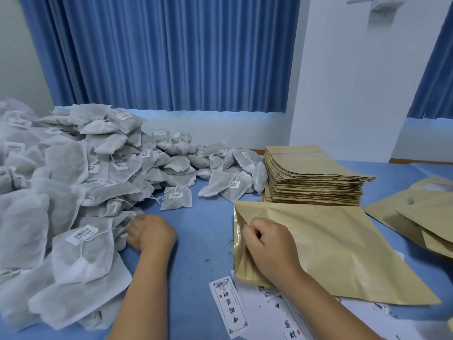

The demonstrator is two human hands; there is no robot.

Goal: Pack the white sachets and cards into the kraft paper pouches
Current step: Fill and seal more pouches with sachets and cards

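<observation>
at nine o'clock the heap of soft white fibrous sachets (68,165) could slump if the left hand (150,233) tugs one; its fingers curl into the heap, and i cannot tell if they grip. at six o'clock lie printed white cards (230,305). the right hand (269,246) fingers pinch open the mouth of the smooth tan kraft paper pouch (343,241), which may crease shut.

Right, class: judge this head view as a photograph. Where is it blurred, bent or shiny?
Head view: soft, even light, faint shadows; wide-angle bending leans the curtain folds and wall edge; the sachet pile smears at the left edge; the pouch lining gleams beside the right hand; the card print is sharp.
</observation>
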